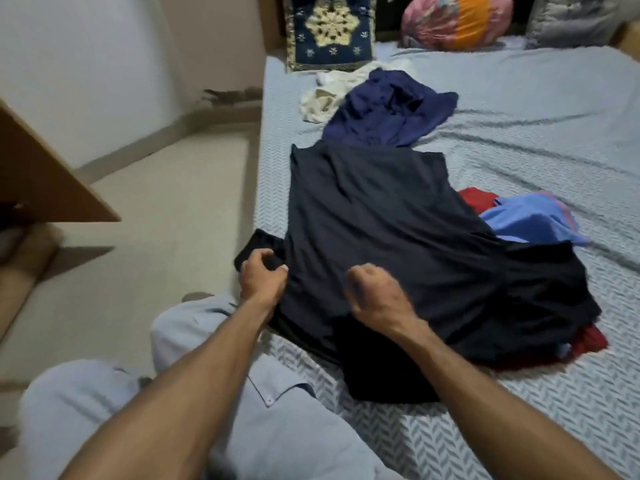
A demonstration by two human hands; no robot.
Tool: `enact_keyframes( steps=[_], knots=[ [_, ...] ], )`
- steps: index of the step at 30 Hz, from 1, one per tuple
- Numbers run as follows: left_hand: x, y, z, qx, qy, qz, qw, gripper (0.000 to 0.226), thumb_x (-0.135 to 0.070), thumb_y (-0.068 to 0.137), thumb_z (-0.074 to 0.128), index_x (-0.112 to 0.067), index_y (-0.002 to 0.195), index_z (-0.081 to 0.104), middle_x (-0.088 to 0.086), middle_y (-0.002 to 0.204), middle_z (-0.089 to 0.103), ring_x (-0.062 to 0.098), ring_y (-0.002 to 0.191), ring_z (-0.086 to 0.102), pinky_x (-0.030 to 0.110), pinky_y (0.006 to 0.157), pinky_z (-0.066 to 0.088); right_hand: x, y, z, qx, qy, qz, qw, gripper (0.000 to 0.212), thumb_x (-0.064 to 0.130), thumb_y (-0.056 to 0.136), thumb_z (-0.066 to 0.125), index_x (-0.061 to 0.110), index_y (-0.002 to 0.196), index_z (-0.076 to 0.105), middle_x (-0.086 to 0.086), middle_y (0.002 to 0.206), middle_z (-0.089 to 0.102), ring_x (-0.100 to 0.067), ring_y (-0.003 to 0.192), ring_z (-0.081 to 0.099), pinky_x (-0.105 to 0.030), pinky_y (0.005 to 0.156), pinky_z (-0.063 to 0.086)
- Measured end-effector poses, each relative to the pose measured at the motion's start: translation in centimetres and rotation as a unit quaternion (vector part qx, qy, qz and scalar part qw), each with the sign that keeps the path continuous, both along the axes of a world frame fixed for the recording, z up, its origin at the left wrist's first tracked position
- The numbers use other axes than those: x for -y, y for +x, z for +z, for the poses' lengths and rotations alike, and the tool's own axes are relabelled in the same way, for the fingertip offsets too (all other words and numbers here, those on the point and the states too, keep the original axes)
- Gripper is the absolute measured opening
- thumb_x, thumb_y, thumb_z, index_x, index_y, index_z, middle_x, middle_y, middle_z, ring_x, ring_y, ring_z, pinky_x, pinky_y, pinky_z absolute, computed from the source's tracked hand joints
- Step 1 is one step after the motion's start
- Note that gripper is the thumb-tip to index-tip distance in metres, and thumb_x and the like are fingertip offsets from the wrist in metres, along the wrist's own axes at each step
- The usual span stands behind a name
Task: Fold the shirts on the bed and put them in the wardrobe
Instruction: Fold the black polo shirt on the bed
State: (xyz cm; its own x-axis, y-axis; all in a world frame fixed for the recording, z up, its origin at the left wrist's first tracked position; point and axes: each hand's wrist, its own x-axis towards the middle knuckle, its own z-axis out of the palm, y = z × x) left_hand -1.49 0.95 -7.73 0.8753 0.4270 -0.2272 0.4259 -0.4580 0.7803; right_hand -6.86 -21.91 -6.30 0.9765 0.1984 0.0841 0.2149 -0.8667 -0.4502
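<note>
Bare sheet [519,109] right of navy shirt [391,109] passable; red-blue clothes pile [526,216] crowds black shirt [381,220].

My forearms are bare, with no sleeves near my left hand [264,277] or right hand [375,294]. Below them, I wear pale blue-grey trousers [284,403] with a buttoned pocket [269,400].

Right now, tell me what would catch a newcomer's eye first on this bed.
The big dark shirt spread across the near middle of the bed stands out first, with the left hand gripping its sleeve at the bed's edge and the right hand curled on the cloth beside it. Behind it lies a crumpled blue shirt, and a red garment and a light blue one peek out at its right.
</note>
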Motion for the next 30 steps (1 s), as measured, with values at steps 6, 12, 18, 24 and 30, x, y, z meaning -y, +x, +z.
enact_keyframes(
  steps=[6, 12, 18, 24, 30],
  knots=[
    [-5.0, -0.5, -1.7, -0.082, -0.248, 0.185, 0.947, 0.006, -0.005, 0.086, 0.064, -0.008, 0.089, 0.060, 0.014, 0.086, 0.060, 0.023, 0.064, 0.053, 0.028, 0.053, 0.044, -11.7, 0.8, -1.5, -0.094, -0.107, 0.209, 0.967, 0.043, 0.049, 0.084, 0.068, 0.019, 0.107, 0.049, -0.003, 0.105, 0.054, -0.026, 0.099, 0.054, -0.040, 0.071, 0.046],
    [-7.6, 1.5, -2.8, -0.158, -0.414, 0.217, 0.870, 0.010, -0.003, 0.091, 0.051, -0.010, 0.085, 0.052, 0.013, 0.076, 0.052, 0.023, 0.066, 0.049, 0.033, 0.058, 0.046, -14.8, 1.8, -3.6, -0.089, -0.122, 0.184, 0.971, 0.019, 0.031, 0.093, 0.054, 0.018, 0.096, 0.041, -0.006, 0.100, 0.055, -0.033, 0.094, 0.058, -0.042, 0.069, 0.049],
    [-9.3, 2.5, -2.7, -0.193, -0.531, 0.186, 0.804, 0.012, -0.007, 0.093, 0.058, -0.004, 0.101, 0.067, 0.013, 0.086, 0.072, 0.027, 0.083, 0.066, 0.037, 0.073, 0.055, -14.1, 1.3, -2.3, -0.099, 0.064, 0.189, 0.975, 0.012, 0.031, 0.074, 0.053, 0.022, 0.082, 0.054, 0.007, 0.075, 0.056, -0.012, 0.066, 0.051, -0.030, 0.062, 0.045],
    [-11.5, 2.2, -4.0, -0.142, -0.529, 0.243, 0.800, 0.039, -0.013, 0.076, 0.080, -0.006, 0.113, 0.069, 0.020, 0.106, 0.074, 0.037, 0.092, 0.072, 0.048, 0.070, 0.060, -14.2, 1.7, -2.1, -0.155, 0.001, 0.187, 0.970, 0.013, 0.035, 0.071, 0.053, 0.025, 0.080, 0.053, 0.007, 0.073, 0.058, -0.013, 0.066, 0.054, -0.034, 0.063, 0.049],
    [-12.6, 2.2, -5.5, -0.082, -0.491, 0.297, 0.815, 0.059, -0.015, 0.047, 0.097, -0.004, 0.098, 0.070, 0.021, 0.109, 0.070, 0.042, 0.085, 0.073, 0.061, 0.068, 0.060, -15.5, 3.5, -1.7, -0.211, -0.091, 0.229, 0.946, 0.018, 0.047, 0.076, 0.056, 0.031, 0.084, 0.055, 0.009, 0.078, 0.064, -0.016, 0.071, 0.061, -0.039, 0.067, 0.055]
  ],
)
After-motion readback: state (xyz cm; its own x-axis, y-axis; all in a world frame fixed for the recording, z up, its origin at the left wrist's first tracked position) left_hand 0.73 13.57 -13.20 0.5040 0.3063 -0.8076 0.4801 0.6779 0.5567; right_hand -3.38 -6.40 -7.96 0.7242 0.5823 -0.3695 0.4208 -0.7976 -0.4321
